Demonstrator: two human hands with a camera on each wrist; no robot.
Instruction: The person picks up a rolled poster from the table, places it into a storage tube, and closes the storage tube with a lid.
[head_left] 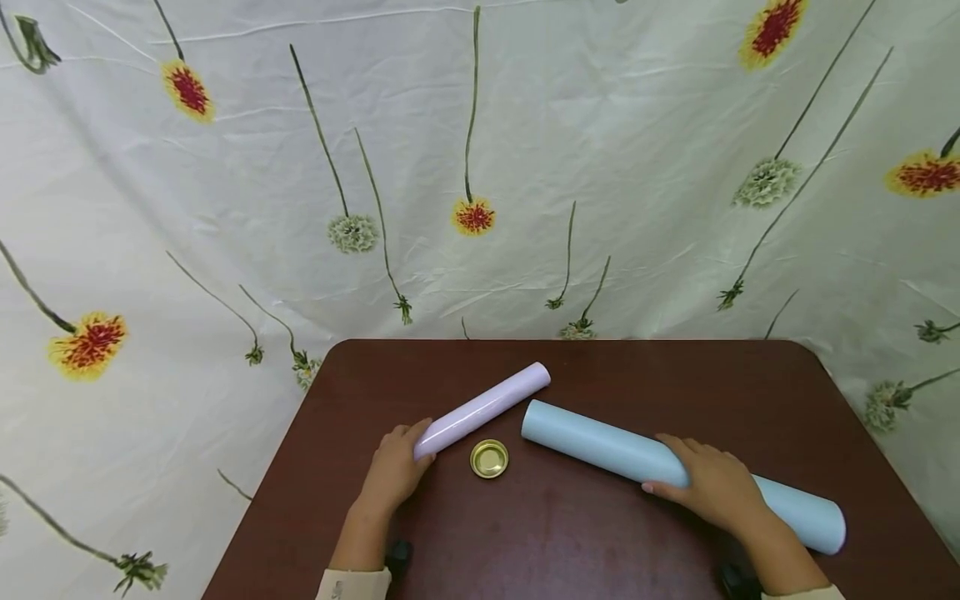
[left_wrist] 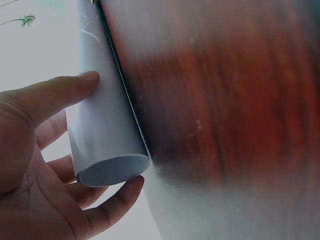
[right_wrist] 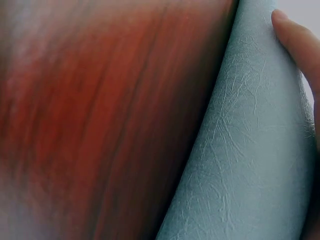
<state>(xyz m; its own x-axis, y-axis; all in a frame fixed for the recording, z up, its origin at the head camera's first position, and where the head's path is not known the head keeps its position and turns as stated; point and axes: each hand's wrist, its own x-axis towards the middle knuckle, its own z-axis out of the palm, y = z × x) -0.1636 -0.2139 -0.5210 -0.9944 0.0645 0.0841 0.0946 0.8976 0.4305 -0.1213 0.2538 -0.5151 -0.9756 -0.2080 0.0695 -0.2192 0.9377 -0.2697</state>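
Observation:
A glossy lavender roll (head_left: 487, 406) lies slanted on the dark table, its far end pointing to the back. My left hand (head_left: 393, 468) grips it at the near end. In the left wrist view the thumb (left_wrist: 87, 81) presses along the side of the tube, and the other fingers curl round by its open, hollow end. On the right, a thicker, longer light blue roll (head_left: 600, 437) with a creased, textured surface slopes toward the front right. My right hand (head_left: 716, 485) holds it across its middle, thumb on the near side and fingers over the far side.
Between the rolls sits a small round gold lid or dish (head_left: 489, 459). The reddish-brown table (head_left: 570, 533) has rounded back corners. Behind it hangs a white cloth (head_left: 645, 167) printed with flowers. Dark wrist devices (head_left: 399, 557) show under the forearms.

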